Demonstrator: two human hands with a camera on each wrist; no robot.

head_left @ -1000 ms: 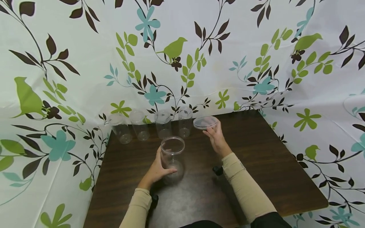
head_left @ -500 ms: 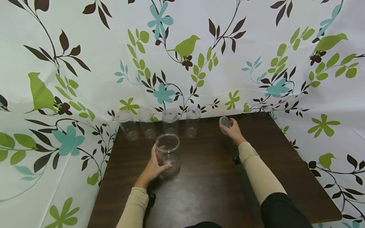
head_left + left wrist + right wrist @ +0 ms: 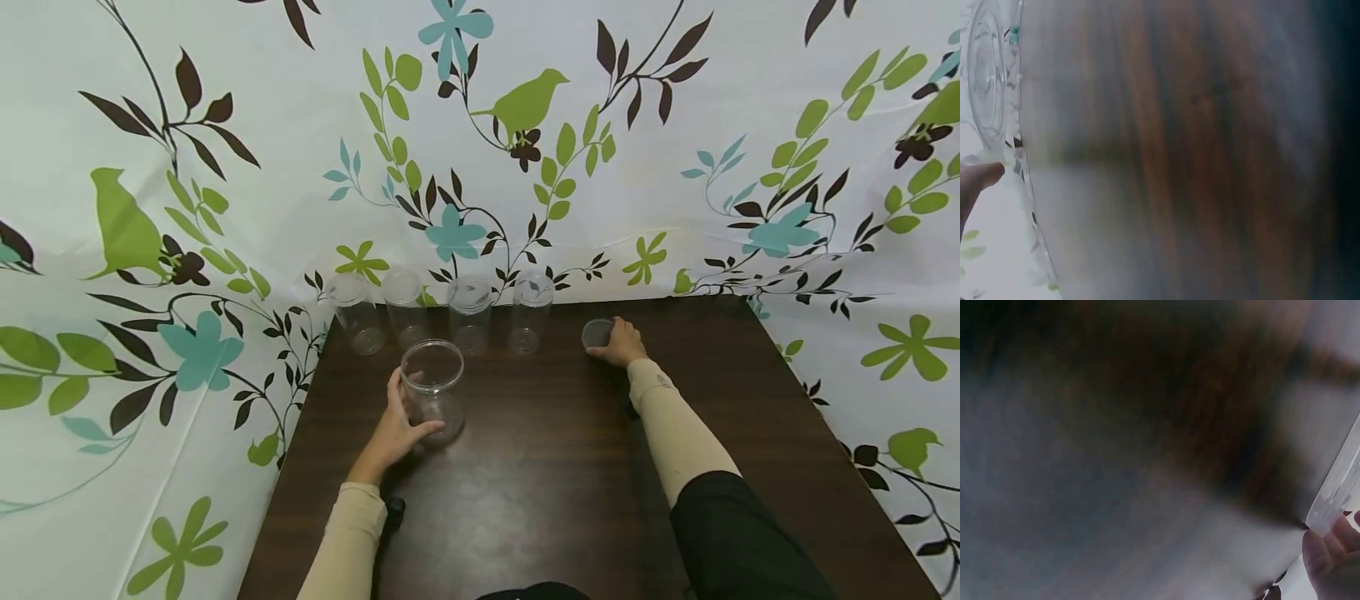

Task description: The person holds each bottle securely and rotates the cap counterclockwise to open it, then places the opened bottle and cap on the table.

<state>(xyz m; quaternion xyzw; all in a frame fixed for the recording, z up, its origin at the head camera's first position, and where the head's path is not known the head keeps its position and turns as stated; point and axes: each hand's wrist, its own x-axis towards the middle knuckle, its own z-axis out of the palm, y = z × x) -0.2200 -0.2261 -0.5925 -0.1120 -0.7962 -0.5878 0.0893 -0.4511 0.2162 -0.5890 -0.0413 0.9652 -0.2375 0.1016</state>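
Note:
My left hand (image 3: 399, 429) grips a clear plastic jar (image 3: 438, 408) from its left side, thumb across the near side. The jar's round mouth faces up with no lid on it. In the left wrist view the jar's round base (image 3: 986, 75) shows at the left edge beside my thumb (image 3: 988, 175). Over at the back right, my right hand (image 3: 621, 343) pinches a clear round lid (image 3: 597, 333) by its edge, low at the tabletop. The right wrist view catches the lid's rim (image 3: 1335, 487) by my fingers at the lower right.
Several clear jars stand in a row along the back edge of the dark wood table (image 3: 525, 483), among them a leftmost jar (image 3: 358, 317) and a rightmost jar (image 3: 531, 312). A patterned cloth (image 3: 285, 167) hangs right behind and beside the table.
My right hand has carried the lid rightward, away from the jar, and down to the table, tilting it on the way. My left hand keeps its hold on the jar. The head view has shifted.

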